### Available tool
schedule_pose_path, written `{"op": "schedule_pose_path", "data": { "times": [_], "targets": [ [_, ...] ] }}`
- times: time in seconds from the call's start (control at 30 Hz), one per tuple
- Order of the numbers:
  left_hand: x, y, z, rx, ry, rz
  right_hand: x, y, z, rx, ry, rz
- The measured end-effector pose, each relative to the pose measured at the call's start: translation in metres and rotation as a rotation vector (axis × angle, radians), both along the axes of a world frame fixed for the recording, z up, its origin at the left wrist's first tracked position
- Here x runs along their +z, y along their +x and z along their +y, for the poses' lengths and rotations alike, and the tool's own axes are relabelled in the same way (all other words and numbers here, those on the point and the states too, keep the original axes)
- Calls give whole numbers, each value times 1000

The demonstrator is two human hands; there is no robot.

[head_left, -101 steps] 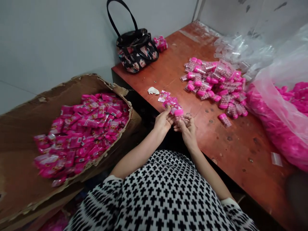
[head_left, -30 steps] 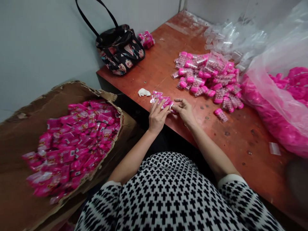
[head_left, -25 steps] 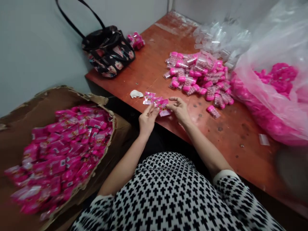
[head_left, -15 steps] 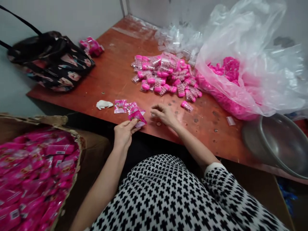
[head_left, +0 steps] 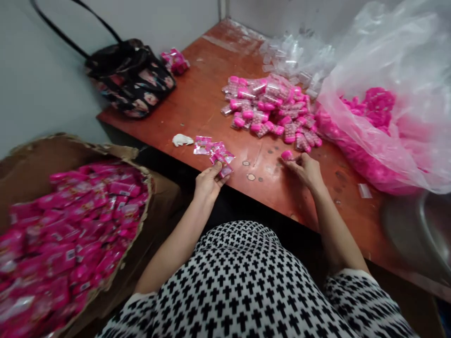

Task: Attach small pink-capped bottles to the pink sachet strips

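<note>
My left hand (head_left: 208, 182) pinches a small pink printed packet (head_left: 223, 164) over the table's front edge. Flat packets (head_left: 202, 145) of the same kind lie just beyond it, beside a crumpled white lump (head_left: 182, 140). Farther right, my right hand (head_left: 307, 170) has its fingers closed on a small clear bottle with a pink cap (head_left: 287, 155); the fingers cover most of its body. Behind that hand is a heap of similar pink-capped bottles (head_left: 268, 101) filled with small pale pink beads.
At left stands a cardboard box (head_left: 150, 188) full of pink packets. A flowered black bag (head_left: 134, 82) sits on the table's left side. To the right are clear empty bottles (head_left: 292, 58), a plastic bag (head_left: 416, 155) of pink pieces and a metal basin (head_left: 419, 225).
My right hand has moved right, away from the packets, and closed on the lone bottle. My left hand still pinches the packet. The whole view has shifted.
</note>
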State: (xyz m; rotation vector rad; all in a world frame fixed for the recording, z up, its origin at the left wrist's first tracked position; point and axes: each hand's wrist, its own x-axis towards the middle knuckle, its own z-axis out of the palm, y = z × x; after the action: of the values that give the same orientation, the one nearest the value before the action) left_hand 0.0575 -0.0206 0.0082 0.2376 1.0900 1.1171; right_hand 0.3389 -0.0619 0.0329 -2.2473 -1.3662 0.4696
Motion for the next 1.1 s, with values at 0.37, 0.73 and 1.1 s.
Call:
{"op": "schedule_pose_path", "data": {
  "times": [0.37, 0.73, 1.1],
  "targets": [
    [-1, -1, -2, 153, -13, -256, -12, -160, -31, 189, 147, 1066],
    [8, 1, -13, -8, 177, -153, -18, -172, -20, 209, 185, 1029],
    [6, 0, -11, -198, 216, -84, -27, -169, -16, 231, 256, 1074]
  ]
}}
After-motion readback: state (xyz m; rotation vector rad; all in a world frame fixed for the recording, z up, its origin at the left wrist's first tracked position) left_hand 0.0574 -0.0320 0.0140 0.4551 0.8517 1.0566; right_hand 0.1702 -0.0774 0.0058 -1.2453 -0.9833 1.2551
